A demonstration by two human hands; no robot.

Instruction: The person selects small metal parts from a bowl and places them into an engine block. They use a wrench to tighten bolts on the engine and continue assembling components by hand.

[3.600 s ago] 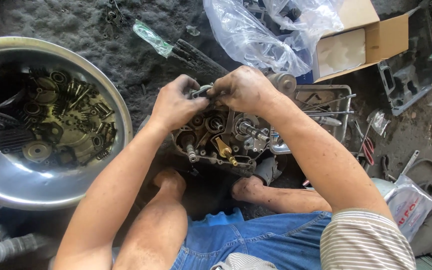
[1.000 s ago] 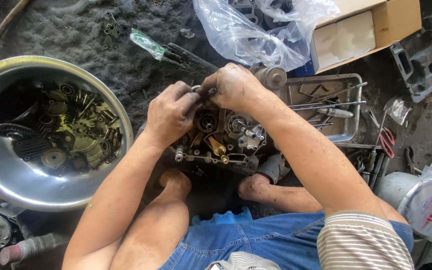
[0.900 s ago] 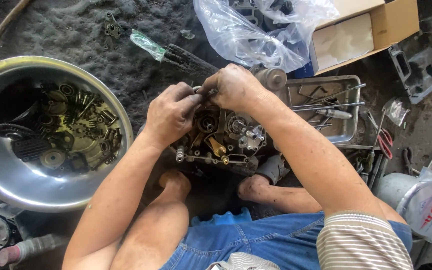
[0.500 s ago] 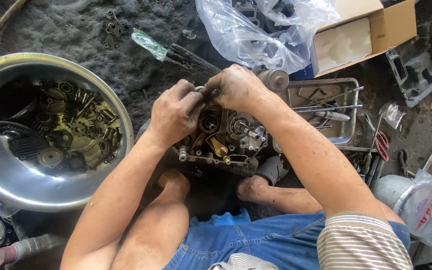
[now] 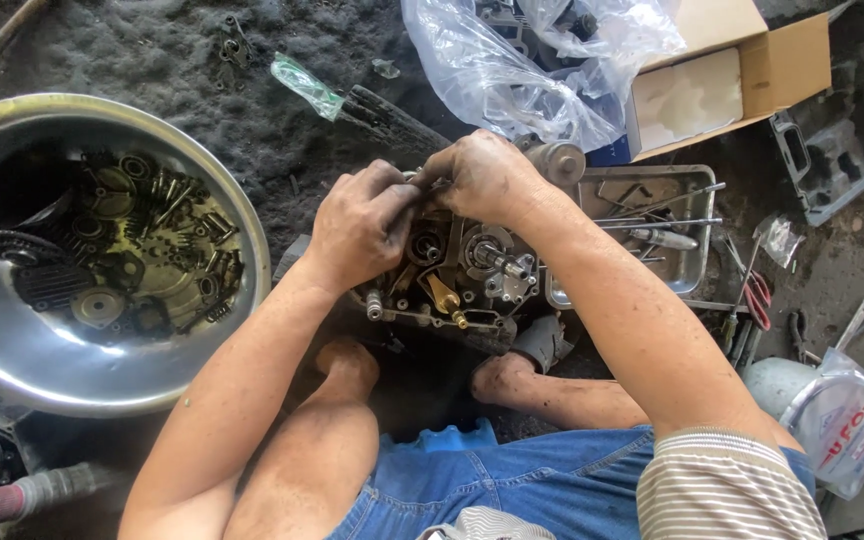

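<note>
Both greasy hands, left (image 5: 360, 225) and right (image 5: 482, 180), curled, pinching atop oily metal engine case (image 5: 462, 280).

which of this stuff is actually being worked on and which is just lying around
In use:
- engine case
- left hand and right hand, both on its top edge

Lying about:
- steel bowl of oily parts
- metal tray of tools
- cardboard box
- plastic bag

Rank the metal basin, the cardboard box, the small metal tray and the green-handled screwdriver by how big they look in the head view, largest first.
1. Metal basin, clearly the largest.
2. Cardboard box, partly cut off by the frame edge.
3. Small metal tray, close to the box in apparent size, so this pair is unsure.
4. Green-handled screwdriver, smallest.
</note>
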